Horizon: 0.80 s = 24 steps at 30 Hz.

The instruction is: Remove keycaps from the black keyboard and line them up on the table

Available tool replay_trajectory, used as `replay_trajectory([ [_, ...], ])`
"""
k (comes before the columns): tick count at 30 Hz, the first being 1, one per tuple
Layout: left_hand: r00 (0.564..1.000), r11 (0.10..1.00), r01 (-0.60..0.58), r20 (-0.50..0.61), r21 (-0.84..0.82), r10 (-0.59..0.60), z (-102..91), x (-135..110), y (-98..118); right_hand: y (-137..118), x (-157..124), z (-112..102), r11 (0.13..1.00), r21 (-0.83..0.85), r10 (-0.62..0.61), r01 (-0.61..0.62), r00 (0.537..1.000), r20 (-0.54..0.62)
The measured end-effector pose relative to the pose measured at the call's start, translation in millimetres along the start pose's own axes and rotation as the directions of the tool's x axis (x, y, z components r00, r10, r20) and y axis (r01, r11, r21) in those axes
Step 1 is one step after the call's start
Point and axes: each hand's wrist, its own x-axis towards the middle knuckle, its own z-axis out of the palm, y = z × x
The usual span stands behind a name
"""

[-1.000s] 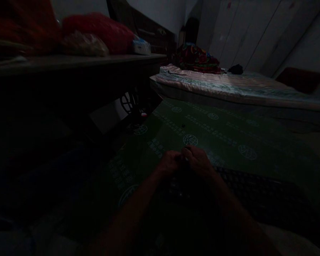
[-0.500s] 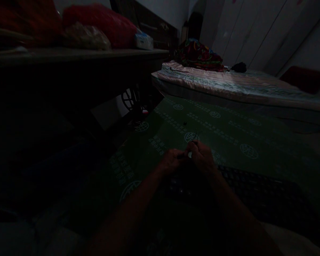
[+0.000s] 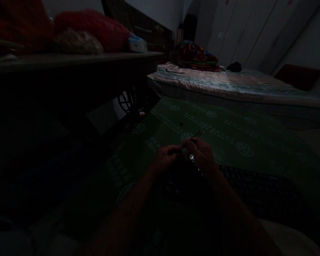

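The room is very dim. My left hand (image 3: 164, 160) and my right hand (image 3: 202, 154) are close together low in the middle, above a green printed mat (image 3: 229, 138). My right hand is closed on a thin metal tool (image 3: 196, 137) whose tips stick out past the fingers, and a small bright spot shows near its thumb. My left hand's fingers are pinched toward the tool on something I cannot make out. A dark patterned cloth (image 3: 256, 192) lies under and to the right of both hands.
A low mattress (image 3: 229, 85) with a colourful bundle (image 3: 196, 57) lies beyond the mat. At the left stands a dark table (image 3: 77, 62) with red bags (image 3: 93, 25) on top and a wheel-shaped iron frame (image 3: 126, 101) below. White cupboard doors (image 3: 250, 32) fill the back.
The hands have risen slightly and the right hand has turned, so the thin tool's tips now stick out above its fingers. The view has shifted a little.
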Motion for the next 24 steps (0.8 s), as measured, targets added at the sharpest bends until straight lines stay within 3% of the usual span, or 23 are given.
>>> replay_trajectory([
  [5, 0.998, 0.999, 0.021, 0.064, -0.028, -0.019, -5.9, -0.6, 1.7, -1.0, 1.3, -2.3, 0.999, 0.016, -0.05, 0.049, 0.998, 0.027],
  [10, 0.984, 0.996, 0.073, 0.166, -0.06, -0.062, -12.5, -2.8, 6.6, -7.6, 0.3, -1.7, 0.999, 0.026, -0.021, 0.02, 0.999, 0.046],
  [15, 0.988, 0.998, 0.069, 0.139, -0.003, -0.068, -13.7, -3.0, 9.6, -8.4, -0.6, 1.5, 1.0, -0.005, -0.012, 0.012, 0.999, 0.049],
  [18, 0.995, 0.999, 0.054, 0.088, 0.003, -0.054, -13.9, -1.6, 7.1, -7.4, -0.4, 2.4, 0.998, -0.051, -0.024, 0.024, 1.0, -0.013],
  [24, 0.998, 0.998, 0.055, -0.021, 0.004, -0.055, -16.9, 1.7, 3.7, -9.8, 1.2, -5.8, 0.997, -0.067, -0.043, 0.028, 0.969, -0.245],
])
